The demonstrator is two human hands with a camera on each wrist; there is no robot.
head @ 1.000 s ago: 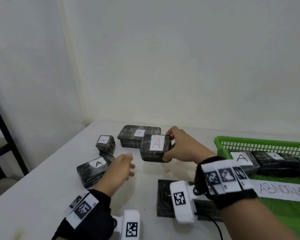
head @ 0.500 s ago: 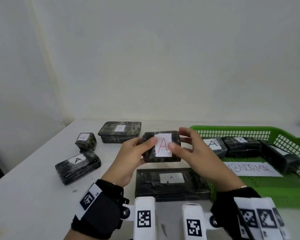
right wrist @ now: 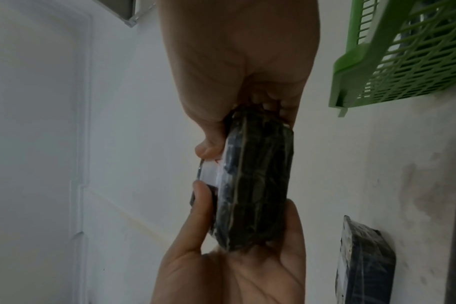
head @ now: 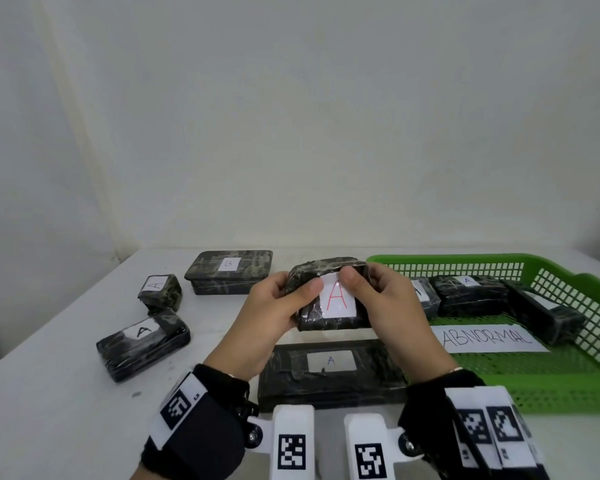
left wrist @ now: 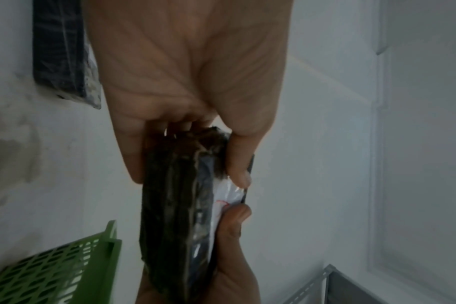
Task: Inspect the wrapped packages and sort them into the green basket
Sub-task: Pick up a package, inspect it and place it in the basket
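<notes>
Now that the left hand (head: 272, 315) has joined the right hand (head: 387, 308), both clamp the red-A pkg (head: 329, 296) thumbs-on-label, raised mid-scene above the table, w/ the label tipped toward the face. Judging by that, inspection's underway; the green basket (head: 568, 393), right, hasn't got it yet.

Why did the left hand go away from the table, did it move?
Yes. The left hand rose from beside the black-A package on the table and went right, and now grips the red-A package.
</notes>
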